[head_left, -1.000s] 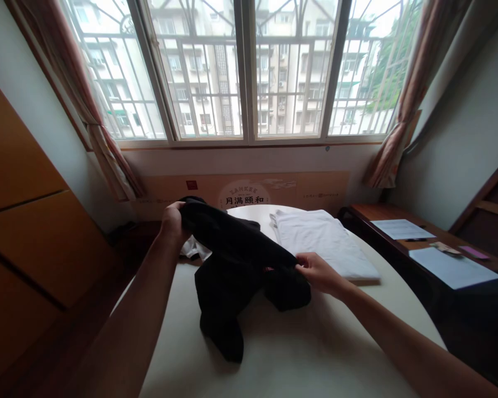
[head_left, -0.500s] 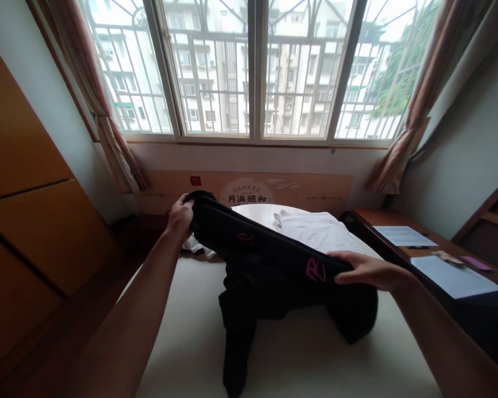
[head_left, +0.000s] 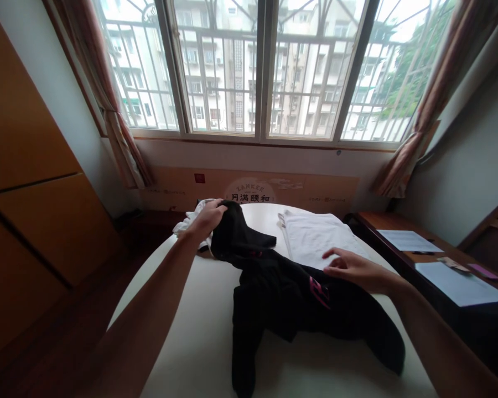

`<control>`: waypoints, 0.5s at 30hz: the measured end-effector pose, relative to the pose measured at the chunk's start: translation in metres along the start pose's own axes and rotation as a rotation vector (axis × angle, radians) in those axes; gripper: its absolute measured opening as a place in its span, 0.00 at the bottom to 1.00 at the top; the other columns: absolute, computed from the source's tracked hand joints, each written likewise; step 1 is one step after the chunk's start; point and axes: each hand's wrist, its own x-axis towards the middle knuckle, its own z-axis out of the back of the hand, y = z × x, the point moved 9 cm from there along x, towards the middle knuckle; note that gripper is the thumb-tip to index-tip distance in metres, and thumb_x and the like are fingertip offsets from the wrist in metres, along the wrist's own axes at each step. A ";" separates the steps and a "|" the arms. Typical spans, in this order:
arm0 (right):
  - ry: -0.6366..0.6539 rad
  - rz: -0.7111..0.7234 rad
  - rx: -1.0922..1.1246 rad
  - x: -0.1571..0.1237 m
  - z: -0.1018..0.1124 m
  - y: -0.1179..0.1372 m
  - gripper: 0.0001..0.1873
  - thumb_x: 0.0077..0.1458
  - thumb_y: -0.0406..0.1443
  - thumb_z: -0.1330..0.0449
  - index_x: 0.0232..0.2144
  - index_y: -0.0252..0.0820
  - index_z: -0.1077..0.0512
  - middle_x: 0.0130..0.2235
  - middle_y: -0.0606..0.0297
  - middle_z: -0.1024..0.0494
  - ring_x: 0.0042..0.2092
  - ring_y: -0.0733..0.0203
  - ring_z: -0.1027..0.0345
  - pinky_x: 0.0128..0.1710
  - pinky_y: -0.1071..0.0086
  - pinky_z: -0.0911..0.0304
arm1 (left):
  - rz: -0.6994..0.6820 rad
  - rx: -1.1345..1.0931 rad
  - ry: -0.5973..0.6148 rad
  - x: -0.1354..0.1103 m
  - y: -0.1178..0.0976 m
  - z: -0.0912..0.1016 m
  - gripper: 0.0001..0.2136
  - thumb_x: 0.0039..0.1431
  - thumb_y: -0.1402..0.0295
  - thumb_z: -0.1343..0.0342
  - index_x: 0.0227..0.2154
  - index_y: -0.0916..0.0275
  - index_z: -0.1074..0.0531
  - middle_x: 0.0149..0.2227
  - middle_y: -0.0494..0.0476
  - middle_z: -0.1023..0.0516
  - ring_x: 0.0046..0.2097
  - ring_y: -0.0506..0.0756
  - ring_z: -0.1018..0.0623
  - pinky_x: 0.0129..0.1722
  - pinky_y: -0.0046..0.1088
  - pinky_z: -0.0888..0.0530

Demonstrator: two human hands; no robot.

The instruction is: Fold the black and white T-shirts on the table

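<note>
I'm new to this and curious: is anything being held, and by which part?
The left hand holds the black garment by its far-left end. The right hand is partly open over it, with no visible grip.

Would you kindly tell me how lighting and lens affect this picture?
In the head view, backlight from the window washes out the buildings; in the head view, the black garment loses fold detail and casts soft shadow on the round table; in the head view, the curtains slant, probably from wide-angle perspective.
</note>
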 end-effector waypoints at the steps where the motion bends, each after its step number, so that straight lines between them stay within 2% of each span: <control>1: -0.129 0.069 -0.044 0.007 0.006 0.011 0.39 0.56 0.57 0.31 0.62 0.42 0.30 0.54 0.49 0.20 0.57 0.41 0.26 0.57 0.50 0.29 | -0.007 -0.103 0.087 -0.009 -0.015 -0.014 0.13 0.55 0.64 0.44 0.41 0.62 0.21 0.36 0.56 0.18 0.37 0.58 0.20 0.34 0.29 0.25; 3: -0.333 0.252 -0.107 0.016 0.013 0.045 0.52 0.54 0.56 0.29 0.72 0.47 0.43 0.67 0.46 0.32 0.67 0.38 0.37 0.64 0.45 0.37 | -0.021 -0.267 0.261 -0.031 -0.045 -0.045 0.15 0.55 0.62 0.42 0.44 0.61 0.21 0.35 0.54 0.19 0.35 0.56 0.21 0.32 0.27 0.26; 5: -0.415 0.432 -0.181 0.025 0.008 0.085 0.62 0.50 0.55 0.26 0.76 0.52 0.54 0.75 0.49 0.45 0.74 0.38 0.50 0.69 0.41 0.46 | -0.075 -0.372 0.404 -0.052 -0.071 -0.072 0.15 0.55 0.61 0.39 0.45 0.60 0.22 0.35 0.53 0.20 0.36 0.56 0.21 0.34 0.27 0.26; 6: -0.424 0.509 -0.215 0.029 0.002 0.105 0.63 0.49 0.54 0.25 0.76 0.54 0.55 0.76 0.52 0.50 0.75 0.38 0.55 0.70 0.40 0.50 | -0.123 -0.410 0.448 -0.060 -0.081 -0.082 0.15 0.55 0.61 0.38 0.44 0.61 0.22 0.36 0.53 0.20 0.37 0.56 0.21 0.36 0.28 0.25; 7: -0.424 0.578 -0.241 0.034 -0.004 0.124 0.62 0.47 0.53 0.24 0.76 0.54 0.51 0.76 0.53 0.50 0.76 0.38 0.58 0.71 0.41 0.51 | -0.183 -0.433 0.479 -0.067 -0.090 -0.090 0.14 0.55 0.61 0.38 0.43 0.61 0.22 0.37 0.54 0.20 0.39 0.56 0.21 0.38 0.29 0.25; 8: -0.414 0.642 -0.254 0.039 -0.010 0.141 0.57 0.48 0.51 0.24 0.73 0.53 0.43 0.75 0.53 0.46 0.75 0.38 0.55 0.70 0.42 0.50 | -0.249 -0.434 0.499 -0.072 -0.097 -0.094 0.14 0.56 0.61 0.39 0.43 0.61 0.23 0.39 0.54 0.19 0.41 0.57 0.21 0.41 0.30 0.25; 10: -0.345 0.715 -0.220 0.052 -0.023 0.163 0.34 0.52 0.46 0.26 0.59 0.47 0.25 0.64 0.52 0.28 0.67 0.38 0.38 0.65 0.47 0.40 | -0.360 -0.333 0.506 -0.078 -0.103 -0.097 0.15 0.58 0.61 0.40 0.45 0.62 0.23 0.42 0.57 0.19 0.45 0.59 0.21 0.46 0.33 0.25; 11: -0.309 0.715 -0.170 0.060 -0.026 0.166 0.22 0.55 0.46 0.29 0.50 0.44 0.20 0.54 0.55 0.21 0.58 0.41 0.29 0.57 0.51 0.33 | -0.389 -0.227 0.482 -0.079 -0.102 -0.094 0.17 0.59 0.59 0.41 0.48 0.62 0.24 0.44 0.59 0.20 0.47 0.60 0.21 0.49 0.36 0.26; 12: -0.286 0.692 -0.102 0.068 -0.026 0.165 0.16 0.56 0.46 0.31 0.41 0.42 0.19 0.43 0.59 0.18 0.47 0.46 0.24 0.48 0.57 0.29 | -0.395 -0.096 0.432 -0.079 -0.098 -0.088 0.19 0.60 0.57 0.41 0.50 0.63 0.25 0.47 0.62 0.20 0.50 0.62 0.22 0.52 0.38 0.26; 13: -0.299 0.652 -0.019 0.076 -0.021 0.159 0.15 0.57 0.47 0.32 0.34 0.40 0.21 0.34 0.63 0.20 0.38 0.53 0.26 0.39 0.63 0.30 | -0.381 0.042 0.374 -0.078 -0.095 -0.079 0.22 0.60 0.53 0.41 0.51 0.64 0.25 0.49 0.65 0.21 0.52 0.64 0.23 0.53 0.40 0.27; 15: -0.447 0.553 0.153 0.084 0.005 0.138 0.19 0.55 0.49 0.33 0.25 0.40 0.27 0.24 0.70 0.28 0.27 0.61 0.36 0.27 0.70 0.39 | -0.325 0.277 0.314 -0.082 -0.089 -0.063 0.28 0.57 0.45 0.40 0.50 0.65 0.24 0.50 0.68 0.21 0.54 0.67 0.23 0.53 0.39 0.27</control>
